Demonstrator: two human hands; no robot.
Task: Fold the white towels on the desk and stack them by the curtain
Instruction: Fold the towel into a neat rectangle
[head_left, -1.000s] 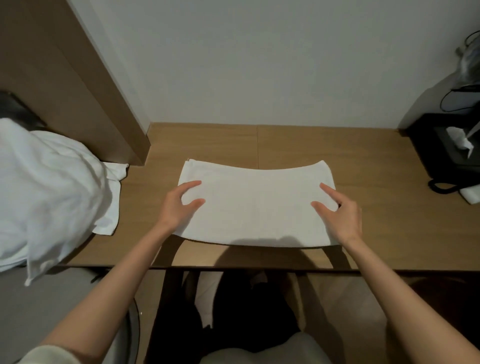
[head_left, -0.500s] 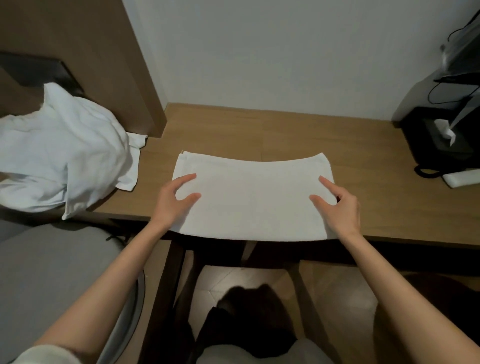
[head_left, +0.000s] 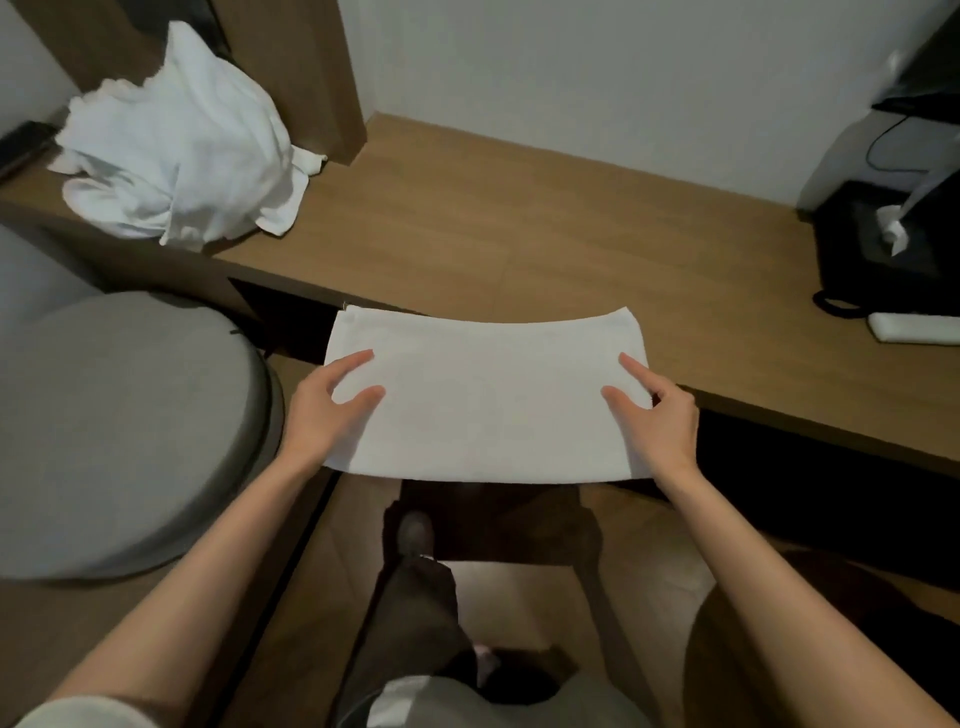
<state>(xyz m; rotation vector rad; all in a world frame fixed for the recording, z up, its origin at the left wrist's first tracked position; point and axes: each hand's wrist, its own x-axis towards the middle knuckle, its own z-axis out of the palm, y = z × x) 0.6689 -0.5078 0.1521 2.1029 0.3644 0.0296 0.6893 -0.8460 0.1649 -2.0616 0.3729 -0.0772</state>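
Folded towel (head_left: 483, 400) now lifted off desk (head_left: 519, 234), both hands (head_left: 322, 410) gripping

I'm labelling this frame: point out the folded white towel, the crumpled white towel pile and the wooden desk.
folded white towel (head_left: 488, 400), head view, flat middle.
crumpled white towel pile (head_left: 176, 150), head view, bunched centre.
wooden desk (head_left: 545, 234), head view, bare top.

— What's the room like?
— Dim. A plain white wall (head_left: 597, 78) behind a long wooden counter (head_left: 519, 234), a brown wood panel (head_left: 291, 52) at its left.
— And below?
— Wood floor (head_left: 519, 587), a grey round stool (head_left: 114, 431).
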